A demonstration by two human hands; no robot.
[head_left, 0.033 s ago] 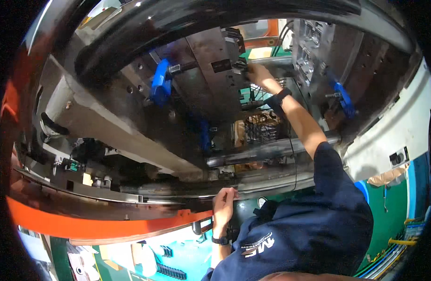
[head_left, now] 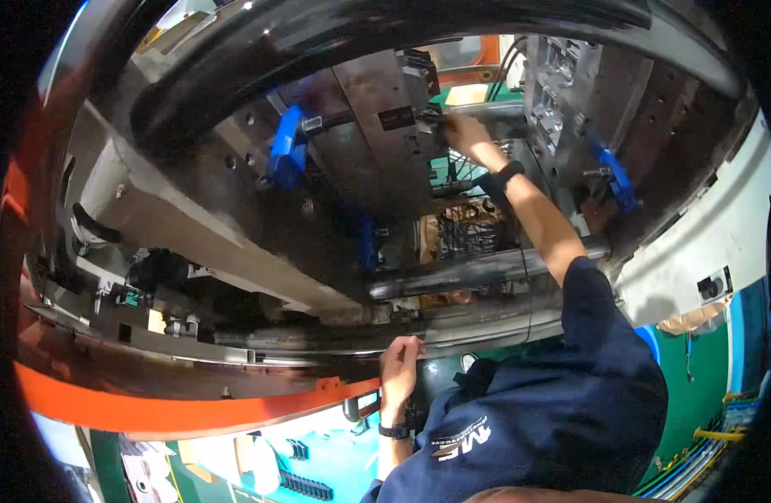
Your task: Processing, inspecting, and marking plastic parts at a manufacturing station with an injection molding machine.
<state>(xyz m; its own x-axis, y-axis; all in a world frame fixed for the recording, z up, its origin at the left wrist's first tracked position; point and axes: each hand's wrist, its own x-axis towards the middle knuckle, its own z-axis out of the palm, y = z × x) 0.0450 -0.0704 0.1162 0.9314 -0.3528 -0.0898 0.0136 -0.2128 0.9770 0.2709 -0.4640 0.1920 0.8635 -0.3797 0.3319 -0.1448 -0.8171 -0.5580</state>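
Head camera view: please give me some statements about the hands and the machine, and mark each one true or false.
1. The right hand reaches up into the gap between the two steel mould halves. True.
2. The left hand holds a blue clamp. False: it rests on the machine's lower metal rail, away from the blue clamps.
3. Both wrists are bare. False: each wears a dark band, such as the one on the right wrist.
4. The sleeve on the right arm is dark blue. True.
5. An orange edge runs along the machine's lower frame. True.

Blue clamps [head_left: 287,155] on a grey steel mould [head_left: 377,142], above an orange rail [head_left: 176,411].
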